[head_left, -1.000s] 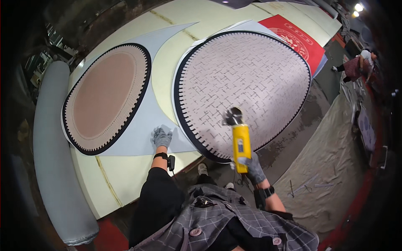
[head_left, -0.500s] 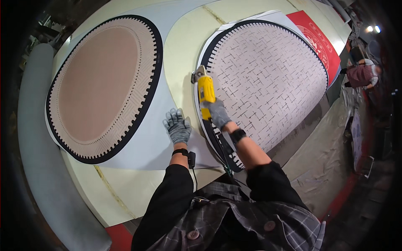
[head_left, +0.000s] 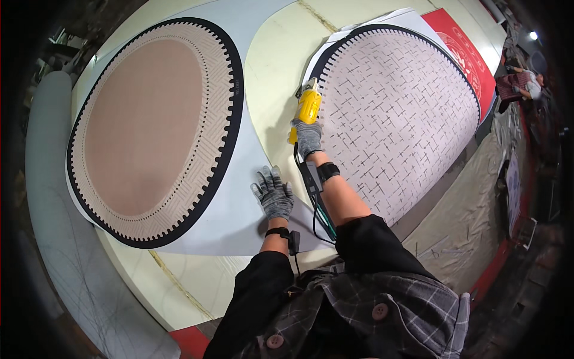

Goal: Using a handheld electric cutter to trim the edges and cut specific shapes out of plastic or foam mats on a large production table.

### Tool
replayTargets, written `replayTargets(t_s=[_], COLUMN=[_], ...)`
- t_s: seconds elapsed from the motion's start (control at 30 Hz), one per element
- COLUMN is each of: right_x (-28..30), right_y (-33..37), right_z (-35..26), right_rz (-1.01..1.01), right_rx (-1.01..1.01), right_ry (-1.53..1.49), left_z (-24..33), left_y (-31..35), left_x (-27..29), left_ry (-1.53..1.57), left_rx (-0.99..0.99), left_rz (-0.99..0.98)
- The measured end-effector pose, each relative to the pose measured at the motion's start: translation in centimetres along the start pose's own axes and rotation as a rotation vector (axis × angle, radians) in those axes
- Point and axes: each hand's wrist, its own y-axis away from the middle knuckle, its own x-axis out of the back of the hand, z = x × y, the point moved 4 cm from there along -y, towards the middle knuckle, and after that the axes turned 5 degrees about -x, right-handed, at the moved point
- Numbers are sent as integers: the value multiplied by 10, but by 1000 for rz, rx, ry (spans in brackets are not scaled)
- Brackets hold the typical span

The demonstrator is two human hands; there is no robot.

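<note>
My right hand [head_left: 308, 137], in a grey knit glove, is wrapped round the body of a yellow handheld electric cutter [head_left: 309, 106] with a dark cord. The cutter's metal head lies at the left edge of a rounded mat [head_left: 394, 119], which is pale pink with dark crossed dashes and a black toothed border. How the blade meets the edge is too small to make out. My left hand [head_left: 275, 196], gloved alike, rests palm down with fingers spread on the white sheet [head_left: 239, 203] between this mat and another. It holds nothing.
On the left lies an oval mat [head_left: 143, 125] with a brown centre and black toothed border. A grey roll [head_left: 51, 179] runs along the table's left side. A red printed sheet [head_left: 463, 57] sits far right. Another person [head_left: 520, 85] stands beyond the table's right side.
My right hand and the cutter have moved farther away along the mat's left edge. The whole view has shifted slightly. My left hand stays flat on the sheet.
</note>
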Motion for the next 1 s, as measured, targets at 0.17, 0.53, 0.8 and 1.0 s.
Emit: replayTargets(t_s=[0.17, 0.53, 0.8, 1.0], right_x=[1, -8, 9, 25], right_y=[-27, -111, -182, -179], right_z=[-18, -58, -99, -128], right_rz=[55, 68, 77, -286], right_rx=[30, -3, 15, -23], right_ry=[9, -198, -226, -438], left_z=[3, 2, 6, 0], left_y=[0, 0, -5, -1], left_x=[0, 6, 3, 2], left_ry=[12, -11, -38, -76], left_rx=[13, 35, 45, 63], left_rz=[9, 55, 27, -1])
